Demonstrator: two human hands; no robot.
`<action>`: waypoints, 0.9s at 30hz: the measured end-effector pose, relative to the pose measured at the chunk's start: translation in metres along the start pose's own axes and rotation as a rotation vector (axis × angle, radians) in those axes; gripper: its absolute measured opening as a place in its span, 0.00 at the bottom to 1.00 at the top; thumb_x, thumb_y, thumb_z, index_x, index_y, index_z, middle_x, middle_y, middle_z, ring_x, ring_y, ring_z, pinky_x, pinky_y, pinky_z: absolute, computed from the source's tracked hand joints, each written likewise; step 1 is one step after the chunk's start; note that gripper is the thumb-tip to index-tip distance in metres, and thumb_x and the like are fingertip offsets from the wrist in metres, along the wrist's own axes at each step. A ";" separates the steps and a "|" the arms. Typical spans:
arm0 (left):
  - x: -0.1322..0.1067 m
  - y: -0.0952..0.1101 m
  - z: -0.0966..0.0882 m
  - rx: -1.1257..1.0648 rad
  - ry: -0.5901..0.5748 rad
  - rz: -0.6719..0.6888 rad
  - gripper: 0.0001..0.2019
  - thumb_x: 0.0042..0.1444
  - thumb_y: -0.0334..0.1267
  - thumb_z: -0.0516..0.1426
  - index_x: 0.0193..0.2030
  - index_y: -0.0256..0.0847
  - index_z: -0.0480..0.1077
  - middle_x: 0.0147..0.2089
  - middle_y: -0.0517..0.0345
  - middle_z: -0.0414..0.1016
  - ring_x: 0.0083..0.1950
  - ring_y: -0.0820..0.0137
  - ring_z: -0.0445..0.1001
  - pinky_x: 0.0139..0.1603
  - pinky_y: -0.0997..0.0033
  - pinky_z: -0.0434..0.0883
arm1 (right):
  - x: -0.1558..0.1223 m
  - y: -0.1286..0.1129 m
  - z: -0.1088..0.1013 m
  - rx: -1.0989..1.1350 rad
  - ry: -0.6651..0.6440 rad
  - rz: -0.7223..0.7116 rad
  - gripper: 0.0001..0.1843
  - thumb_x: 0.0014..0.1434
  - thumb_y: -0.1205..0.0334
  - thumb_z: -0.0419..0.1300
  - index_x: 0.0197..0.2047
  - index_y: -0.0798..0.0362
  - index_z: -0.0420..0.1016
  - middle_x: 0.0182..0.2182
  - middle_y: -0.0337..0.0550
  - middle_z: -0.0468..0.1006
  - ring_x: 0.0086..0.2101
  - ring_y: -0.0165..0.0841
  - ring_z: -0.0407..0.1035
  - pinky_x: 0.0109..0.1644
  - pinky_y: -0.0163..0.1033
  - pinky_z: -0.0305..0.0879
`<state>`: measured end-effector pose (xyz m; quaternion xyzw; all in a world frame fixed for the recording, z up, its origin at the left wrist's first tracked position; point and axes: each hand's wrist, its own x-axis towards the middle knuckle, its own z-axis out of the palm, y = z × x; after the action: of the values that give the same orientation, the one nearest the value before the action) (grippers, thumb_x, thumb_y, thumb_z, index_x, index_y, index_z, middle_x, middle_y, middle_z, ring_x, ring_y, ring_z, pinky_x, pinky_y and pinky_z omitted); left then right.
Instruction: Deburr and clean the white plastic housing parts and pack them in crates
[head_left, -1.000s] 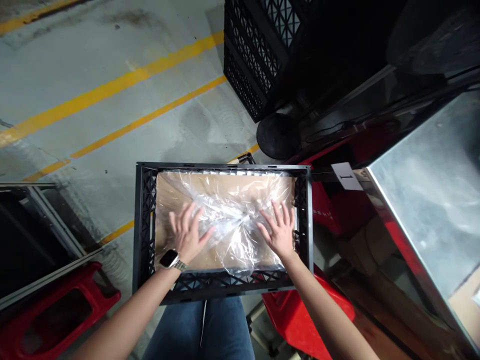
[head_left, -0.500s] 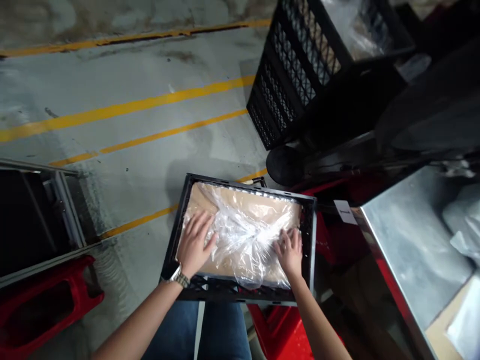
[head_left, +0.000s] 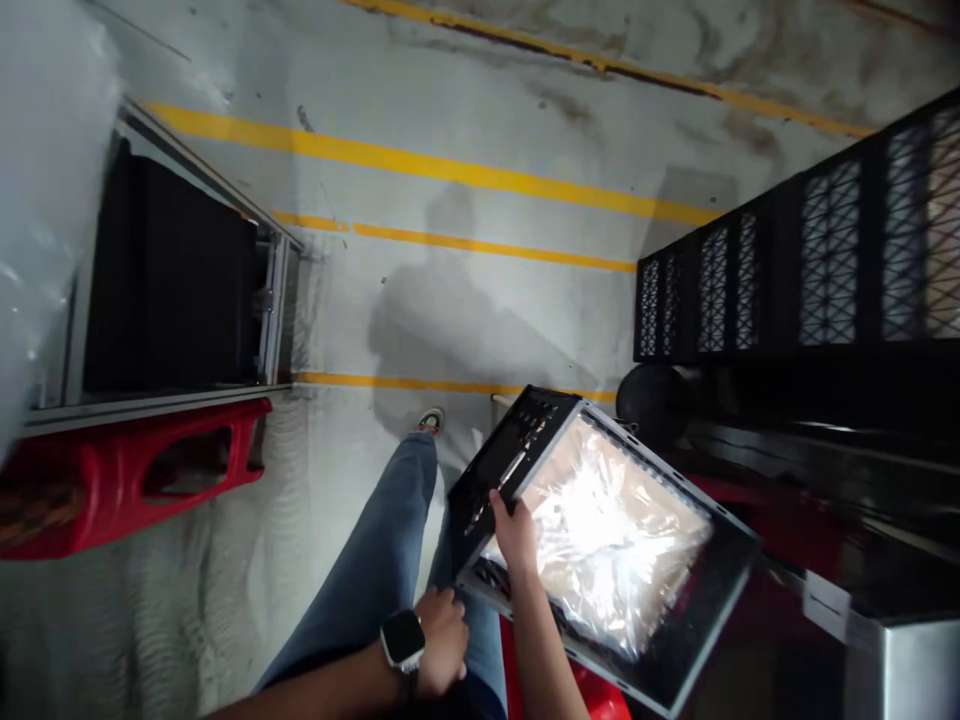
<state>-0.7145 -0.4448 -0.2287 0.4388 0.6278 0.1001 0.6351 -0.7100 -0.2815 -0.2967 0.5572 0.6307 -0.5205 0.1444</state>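
A black plastic crate stands tilted at my lower right, one corner towards my legs. Inside it lies a shiny clear plastic bag with something tan beneath it. My right hand grips the crate's left wall, fingers over the outer side and thumb not clearly visible. My left hand, wearing a watch on its wrist, is curled closed over my thigh, just beside the crate's near corner. Nothing shows in its fingers.
A red stool is partly visible under the crate. Tall stacked black crates rise at the right. To the left are a metal-framed cart and another red stool. Yellow lines cross the grey floor.
Both hands have come off the plastic bag. My right hand now grips the crate wall, and the crate is turned and tipped to the right. My left hand has dropped to my thigh; the view swung right-to-left.
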 end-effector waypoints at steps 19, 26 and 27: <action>-0.033 -0.036 -0.074 0.028 0.143 -0.221 0.18 0.62 0.48 0.58 0.34 0.36 0.82 0.41 0.36 0.83 0.47 0.46 0.81 0.46 0.50 0.73 | 0.040 -0.064 0.013 0.276 -0.114 0.058 0.19 0.64 0.51 0.66 0.50 0.56 0.76 0.36 0.42 0.82 0.36 0.34 0.78 0.41 0.42 0.77; 0.026 -0.043 -0.165 0.102 0.588 -0.387 0.25 0.66 0.56 0.50 0.54 0.36 0.72 0.48 0.43 0.82 0.49 0.54 0.81 0.45 0.59 0.75 | 0.003 0.023 -0.157 0.207 0.394 -0.044 0.41 0.63 0.41 0.61 0.72 0.52 0.58 0.67 0.61 0.66 0.62 0.51 0.66 0.60 0.57 0.69; 0.043 -0.038 -0.175 0.120 0.642 -0.364 0.28 0.65 0.57 0.51 0.60 0.35 0.68 0.54 0.42 0.79 0.53 0.55 0.79 0.50 0.60 0.75 | -0.004 0.047 -0.195 0.211 0.479 -0.018 0.38 0.66 0.42 0.58 0.72 0.51 0.57 0.67 0.61 0.65 0.62 0.51 0.66 0.60 0.58 0.69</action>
<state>-0.8775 -0.3627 -0.2552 0.3026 0.8676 0.0810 0.3862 -0.5907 -0.1318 -0.2358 0.6706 0.5942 -0.4381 -0.0726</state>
